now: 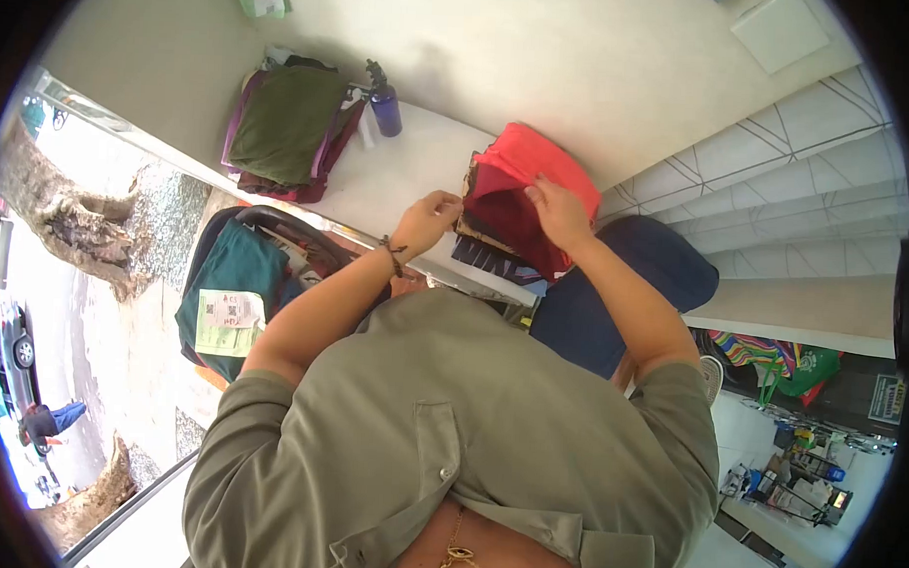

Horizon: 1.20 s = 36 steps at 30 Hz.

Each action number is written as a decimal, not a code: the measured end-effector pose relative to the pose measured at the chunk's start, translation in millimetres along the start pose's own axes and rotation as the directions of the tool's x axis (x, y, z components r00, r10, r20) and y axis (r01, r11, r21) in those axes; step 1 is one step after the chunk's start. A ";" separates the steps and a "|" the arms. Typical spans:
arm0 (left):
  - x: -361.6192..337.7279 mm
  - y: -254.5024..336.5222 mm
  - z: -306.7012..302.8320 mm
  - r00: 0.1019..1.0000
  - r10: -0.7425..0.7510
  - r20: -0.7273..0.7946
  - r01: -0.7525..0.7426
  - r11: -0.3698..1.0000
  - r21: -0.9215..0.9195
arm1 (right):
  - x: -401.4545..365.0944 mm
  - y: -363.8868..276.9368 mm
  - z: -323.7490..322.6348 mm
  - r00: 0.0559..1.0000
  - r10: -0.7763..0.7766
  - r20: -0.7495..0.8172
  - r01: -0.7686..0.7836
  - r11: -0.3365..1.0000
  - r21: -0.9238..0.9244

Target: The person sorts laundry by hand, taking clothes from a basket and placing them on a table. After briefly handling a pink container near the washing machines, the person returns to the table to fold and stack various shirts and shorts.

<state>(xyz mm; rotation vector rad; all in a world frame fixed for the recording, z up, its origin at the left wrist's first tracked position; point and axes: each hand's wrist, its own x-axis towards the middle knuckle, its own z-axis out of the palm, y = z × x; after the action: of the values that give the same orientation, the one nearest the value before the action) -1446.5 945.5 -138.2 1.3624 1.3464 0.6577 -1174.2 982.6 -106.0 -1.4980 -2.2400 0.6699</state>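
A stack of folded clothes point(523, 176) lies on the white counter point(419, 163): an orange-red piece on top, a maroon garment point(507, 221) under it, and dark striped pieces at the bottom. My left hand point(427, 221), with a cord bracelet on the wrist, pinches the stack's left edge with its fingers closed. My right hand point(557, 212) lies on the maroon garment and grips its fold. My olive shirt fills the lower part of the view.
A pile of olive and maroon clothes point(285, 128) and a blue spray bottle point(386, 106) stand further left on the counter. A teal bag with a paper label point(229, 286) hangs below it. A navy cushion point(635, 280) is at the right. Outside at left are a tree, a car and a bent-over person point(49, 420).
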 end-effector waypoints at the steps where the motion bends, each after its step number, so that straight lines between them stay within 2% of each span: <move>1: 6.0 -4.2 9.0 0.997 -0.082 0.011 0.082 0.996 -0.019 | -2.2 3.5 2.9 0.996 -0.084 0.025 0.086 0.993 -0.077; 3: 12.2 -0.4 25.5 0.969 -0.245 0.040 0.247 0.967 -0.055 | -17.3 -9.6 16.3 0.983 -0.182 0.015 0.179 0.940 -0.292; 4: 14.6 3.8 32.9 0.967 -0.252 -0.020 0.247 0.958 -0.149 | -22.9 -15.6 22.4 0.972 -0.233 0.019 0.221 0.892 -0.394; 7: 24.1 17.1 32.4 0.961 -0.264 -0.081 0.251 0.958 -0.136 | -24.9 -15.1 30.0 0.973 -0.230 0.009 0.217 0.903 -0.372; 8: 33.8 16.9 31.0 0.945 -0.327 -0.021 0.310 0.914 -0.262 | -21.8 -4.9 29.6 0.965 -0.261 0.018 0.252 0.909 -0.332; 11: 47.0 19.6 30.0 0.961 -0.269 0.065 0.270 0.861 -0.431 | -9.9 25.6 21.1 0.943 -0.324 0.074 0.333 0.926 -0.180; 12: 46.4 26.3 27.9 0.945 -0.303 0.125 0.326 0.821 -0.469 | -10.1 29.1 16.7 0.950 -0.307 0.055 0.310 0.948 -0.068; 14: 36.3 29.4 31.8 0.928 -0.352 0.121 0.352 0.727 -0.590 | -10.8 31.4 3.5 0.965 -0.263 0.017 0.257 0.954 0.154; 15: 29.3 29.4 35.5 0.918 -0.376 0.124 0.362 0.673 -0.645 | -13.3 30.3 -3.0 0.970 -0.244 0.022 0.235 0.952 0.197; 16: 25.7 29.3 38.3 0.908 -0.359 0.216 0.409 0.647 -0.643 | -15.8 28.9 -8.8 0.974 -0.225 0.026 0.213 0.947 0.239; 17: 27.8 31.4 38.1 0.876 -0.352 0.331 0.477 0.532 -0.700 | -18.2 29.5 -11.2 0.978 -0.207 0.032 0.190 0.941 0.280; 19: 28.9 35.0 36.3 0.790 -0.284 0.543 0.609 0.273 -0.744 | -25.0 35.3 -6.4 0.955 -0.292 0.048 0.281 0.946 0.158; 20: 24.7 55.2 44.1 0.851 -0.238 0.467 0.524 0.363 -0.770 | -29.1 34.2 -5.3 0.942 -0.331 0.060 0.325 0.941 0.095; 23: 53.0 37.4 50.4 0.845 -0.023 0.535 0.531 0.157 -0.833 | -39.6 22.8 -2.6 0.895 -0.413 0.170 0.421 0.907 -0.017; 26: 86.7 -4.0 61.3 0.744 -0.263 0.615 0.624 0.602 -0.498 | -46.3 13.6 -2.0 0.901 -0.400 0.166 0.418 0.904 -0.091; 29: 41.7 101.9 28.3 0.805 -0.465 0.369 0.592 0.677 -0.438 | -53.1 -6.2 -20.6 0.932 -0.361 0.039 0.361 0.908 -0.213; 32: 23.4 100.6 -0.1 0.902 -0.098 0.421 0.392 0.595 -0.701 | -52.5 -54.2 -42.7 0.858 -0.450 -0.247 0.422 0.893 -0.159; 34: -17.5 143.1 -46.1 0.939 -0.087 0.332 0.306 0.649 -0.697 | -50.4 -72.5 -44.0 0.802 -0.410 -0.435 0.423 0.903 -0.071; 35: -36.2 154.0 -70.7 0.953 -0.081 0.291 0.268 0.675 -0.688 | -47.4 -79.2 -41.5 0.766 -0.372 -0.524 0.424 0.905 -0.024; 36: -43.8 147.5 -91.0 0.978 -0.027 0.205 0.165 0.701 -0.694 | -41.7 -82.7 -37.9 0.723 -0.371 -0.583 0.464 0.886 0.013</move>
<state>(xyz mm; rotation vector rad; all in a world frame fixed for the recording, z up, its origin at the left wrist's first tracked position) -1486.9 960.4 35.3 0.6860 0.8550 0.8457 -1200.8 924.0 -29.3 -0.8893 -1.8905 0.2039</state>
